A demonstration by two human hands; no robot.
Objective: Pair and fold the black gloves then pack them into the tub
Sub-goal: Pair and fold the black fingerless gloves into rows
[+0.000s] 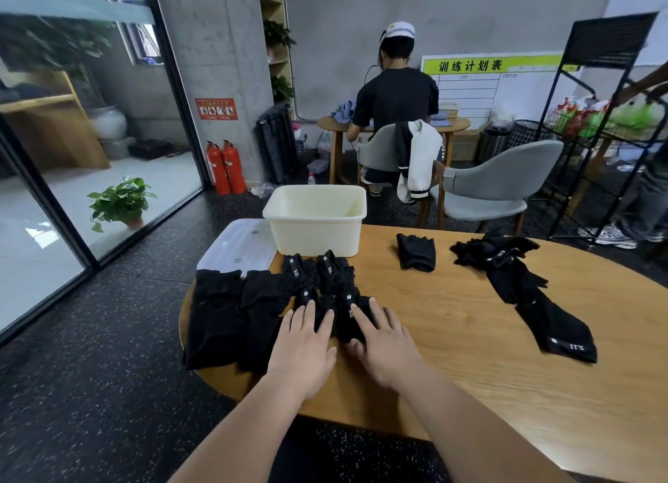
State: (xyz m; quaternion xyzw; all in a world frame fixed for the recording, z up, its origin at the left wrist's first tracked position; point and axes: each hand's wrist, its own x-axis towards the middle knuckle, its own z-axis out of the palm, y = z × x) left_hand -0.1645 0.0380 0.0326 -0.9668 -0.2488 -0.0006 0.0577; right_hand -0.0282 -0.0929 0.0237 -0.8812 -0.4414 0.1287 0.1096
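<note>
Both my hands lie flat on a pair of black gloves [343, 316] near the table's front left. My left hand [303, 349] presses its left half, my right hand [383, 345] its right half, fingers straight. Just beyond them lies another black glove pair [318, 271]. Two flat black pieces [231, 312] lie at the table's left edge. A folded black bundle [415, 251] sits mid-table. A heap of loose black gloves [506, 262] and one long black piece [556, 331] lie on the right. The cream tub [314, 226] stands empty at the far edge.
The tub's clear lid [238, 247] lies left of the tub, overhanging the round wooden table [470, 374]. Behind the table stand two grey chairs [495, 190], a black wire rack [600, 121] on the right, and a seated person [394, 99] facing away.
</note>
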